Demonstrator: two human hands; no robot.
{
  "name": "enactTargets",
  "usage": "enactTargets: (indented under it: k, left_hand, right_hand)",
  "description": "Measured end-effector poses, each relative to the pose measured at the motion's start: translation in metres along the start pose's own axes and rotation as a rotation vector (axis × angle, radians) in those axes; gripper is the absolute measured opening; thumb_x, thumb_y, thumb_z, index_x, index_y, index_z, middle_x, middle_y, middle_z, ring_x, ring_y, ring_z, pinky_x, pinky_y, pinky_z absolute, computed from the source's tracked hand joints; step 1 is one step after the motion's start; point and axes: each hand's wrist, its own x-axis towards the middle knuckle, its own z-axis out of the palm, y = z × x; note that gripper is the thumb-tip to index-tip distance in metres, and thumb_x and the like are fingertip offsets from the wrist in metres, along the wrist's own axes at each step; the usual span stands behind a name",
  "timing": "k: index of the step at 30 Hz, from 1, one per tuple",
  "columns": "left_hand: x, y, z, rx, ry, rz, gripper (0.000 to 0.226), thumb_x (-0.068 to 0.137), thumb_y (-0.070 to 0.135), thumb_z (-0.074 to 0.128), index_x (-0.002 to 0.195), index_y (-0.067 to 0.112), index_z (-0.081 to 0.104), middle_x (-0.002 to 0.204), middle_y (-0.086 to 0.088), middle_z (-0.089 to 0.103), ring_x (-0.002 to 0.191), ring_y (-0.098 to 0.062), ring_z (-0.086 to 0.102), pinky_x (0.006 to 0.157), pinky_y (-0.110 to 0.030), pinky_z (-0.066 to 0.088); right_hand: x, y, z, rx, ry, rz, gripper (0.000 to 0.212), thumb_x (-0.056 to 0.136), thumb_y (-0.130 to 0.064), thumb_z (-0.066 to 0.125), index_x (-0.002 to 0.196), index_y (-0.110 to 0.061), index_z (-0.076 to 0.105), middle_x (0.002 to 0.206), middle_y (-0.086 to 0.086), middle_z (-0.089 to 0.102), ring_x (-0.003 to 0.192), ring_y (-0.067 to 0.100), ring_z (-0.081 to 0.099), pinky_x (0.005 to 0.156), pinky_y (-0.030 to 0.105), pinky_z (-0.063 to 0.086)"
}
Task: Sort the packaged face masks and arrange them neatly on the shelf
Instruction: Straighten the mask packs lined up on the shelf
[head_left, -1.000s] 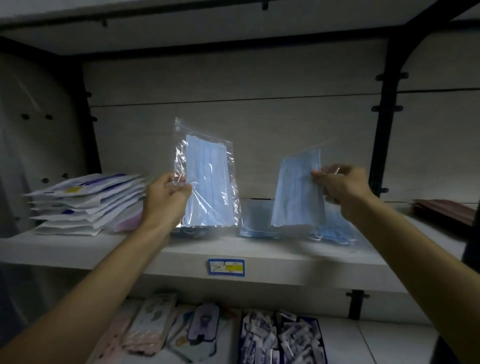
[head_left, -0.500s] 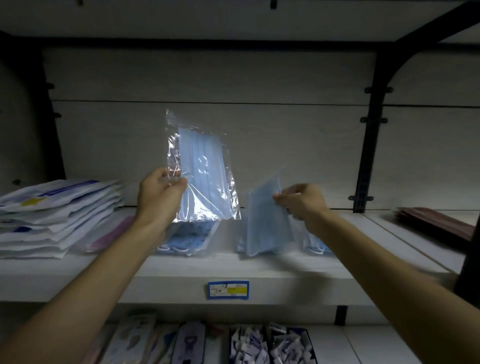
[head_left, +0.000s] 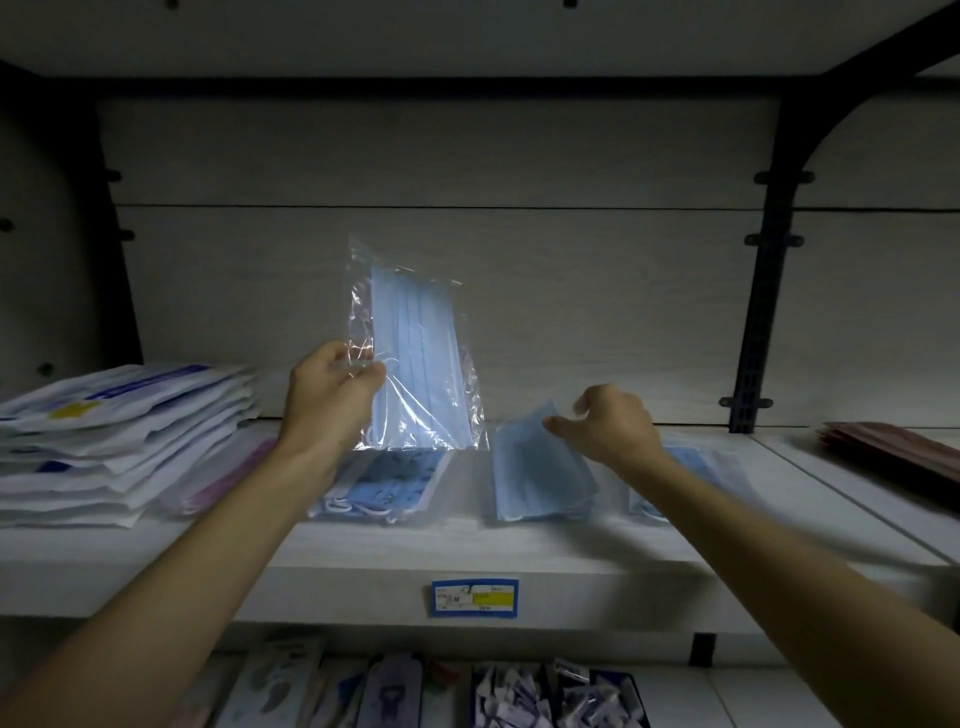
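Blue mask pack (head_left: 415, 358) upright, left grip (head_left: 332, 395) | right grip (head_left: 613, 431) maybe pinching pack (head_left: 540, 473)

- Scene dim; corners fall into heavy shadow.
- Glare on the clear mask packet (head_left: 415, 358).
- Right forearm (head_left: 779, 545) motion-blurred.
- Wide-angle bending at edges.

Left hand (head_left: 332, 400) holds a clear mask pack (head_left: 415, 358) upright; right hand (head_left: 613, 423) pinches another (head_left: 540, 473) on the shelf (head_left: 467, 551)

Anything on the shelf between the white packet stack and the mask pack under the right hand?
Head view: a pink-edged packet beside the white packet stack, then a patterned blue mask pack, lying flat.
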Motion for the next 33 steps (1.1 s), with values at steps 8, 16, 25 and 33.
enactTargets:
  k: [8,16,25,33]
  left_hand:
    - [-0.01,0.002,0.019,-0.038,-0.073,-0.017,0.008,0.087,0.008,0.063,0.088,0.016,0.061,0.074,0.003,0.058,0.058,-0.011,0.048,0.052,-0.021,0.041]
    - [-0.03,0.001,0.06,-0.017,-0.19,-0.045,0.008,0.089,0.009,0.062,0.097,0.01,0.062,0.079,0.0,0.06,0.057,-0.014,0.047,0.044,-0.016,0.039]
    - [-0.039,-0.021,0.097,0.174,-0.294,-0.109,0.003,0.079,0.014,0.066,0.081,0.015,0.064,0.079,-0.001,0.064,0.077,-0.025,0.061,0.071,-0.031,0.048]
    - [-0.035,-0.034,0.094,0.709,-0.318,0.011,0.042,0.078,0.031,0.071,0.116,0.017,0.059,0.117,-0.004,0.064,0.108,-0.026,0.059,0.086,-0.03,0.047]
  right_hand:
    - [-0.01,0.02,-0.015,-0.255,0.089,-0.037,0.045,0.092,-0.051,0.052,0.115,-0.013,0.06,0.113,0.01,0.064,0.109,0.033,0.055,0.091,0.04,0.042]
    - [-0.02,0.048,-0.038,-0.223,0.173,-0.088,0.033,0.093,-0.038,0.055,0.118,-0.017,0.062,0.111,0.007,0.067,0.106,0.03,0.058,0.09,0.038,0.047]
    - [-0.021,0.068,-0.048,-0.21,0.203,-0.132,0.024,0.089,-0.026,0.055,0.109,-0.019,0.067,0.102,0.003,0.071,0.096,0.026,0.063,0.087,0.041,0.051]
    - [-0.018,0.074,-0.043,-0.204,0.175,-0.151,0.022,0.089,-0.026,0.054,0.106,-0.02,0.067,0.103,0.004,0.07,0.097,0.027,0.062,0.084,0.038,0.052]
